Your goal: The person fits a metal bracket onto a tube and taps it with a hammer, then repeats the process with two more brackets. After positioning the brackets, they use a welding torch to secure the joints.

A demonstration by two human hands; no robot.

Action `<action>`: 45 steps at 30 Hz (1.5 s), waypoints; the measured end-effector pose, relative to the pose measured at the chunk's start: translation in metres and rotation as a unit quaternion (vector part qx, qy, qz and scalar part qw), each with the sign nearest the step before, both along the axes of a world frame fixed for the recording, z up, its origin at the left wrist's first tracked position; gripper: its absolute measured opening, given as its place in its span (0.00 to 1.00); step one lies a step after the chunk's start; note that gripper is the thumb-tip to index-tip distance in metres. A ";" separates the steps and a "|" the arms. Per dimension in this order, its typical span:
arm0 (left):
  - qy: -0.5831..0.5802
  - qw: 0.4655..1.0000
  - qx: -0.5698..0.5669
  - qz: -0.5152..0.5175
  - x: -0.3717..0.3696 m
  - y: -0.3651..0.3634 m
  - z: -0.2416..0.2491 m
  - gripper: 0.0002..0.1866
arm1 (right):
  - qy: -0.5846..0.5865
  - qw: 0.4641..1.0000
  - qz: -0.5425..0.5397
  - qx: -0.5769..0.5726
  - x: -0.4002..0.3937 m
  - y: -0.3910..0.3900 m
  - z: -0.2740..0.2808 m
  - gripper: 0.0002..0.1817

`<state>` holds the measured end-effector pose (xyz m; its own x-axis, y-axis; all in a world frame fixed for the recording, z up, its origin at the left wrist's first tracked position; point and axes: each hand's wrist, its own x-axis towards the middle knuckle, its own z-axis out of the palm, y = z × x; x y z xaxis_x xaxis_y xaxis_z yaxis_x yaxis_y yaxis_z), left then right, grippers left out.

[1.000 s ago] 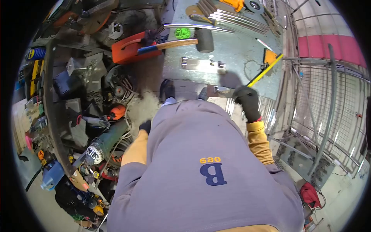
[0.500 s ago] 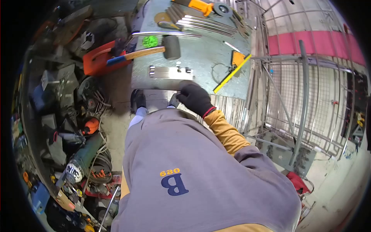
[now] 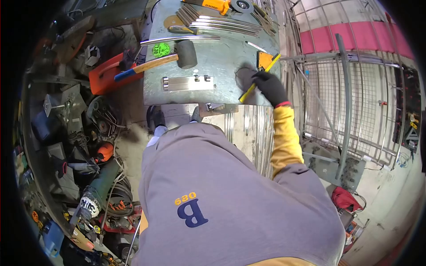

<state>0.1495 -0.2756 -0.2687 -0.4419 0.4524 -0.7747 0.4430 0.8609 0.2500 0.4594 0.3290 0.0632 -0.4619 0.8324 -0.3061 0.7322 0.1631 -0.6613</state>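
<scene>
Yellow strip [image 3: 246,94] is placed by the tabletop [image 3: 228,60]'s near-right corner, likely for reach; right hand [image 3: 271,88] over it, grip unclear, left hand unseen.

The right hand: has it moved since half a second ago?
Yes. Against the bench, the right hand has shifted rightward and farther in from the front edge, away from the metal plate to the yellow strip.

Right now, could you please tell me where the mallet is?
In the head view, the mallet lies on the left of the table, between the green disc and metal plate.
</scene>
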 end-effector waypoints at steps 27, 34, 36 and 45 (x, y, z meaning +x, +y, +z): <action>0.055 0.998 0.037 -0.025 -0.024 0.003 0.033 0.21 | -0.337 0.924 -0.005 0.180 -0.027 0.052 -0.026 0.20; 0.087 0.995 0.027 -0.037 -0.040 0.006 0.043 0.21 | -0.241 0.952 -0.008 0.190 -0.004 0.054 -0.021 0.23; 0.122 0.990 0.030 -0.067 -0.056 0.010 0.049 0.21 | -0.120 0.979 -0.053 0.155 0.003 0.049 -0.017 0.25; -0.026 0.841 0.481 0.244 -0.090 0.207 0.254 0.15 | 0.474 0.780 -0.153 -0.379 -0.049 -0.093 -0.003 0.16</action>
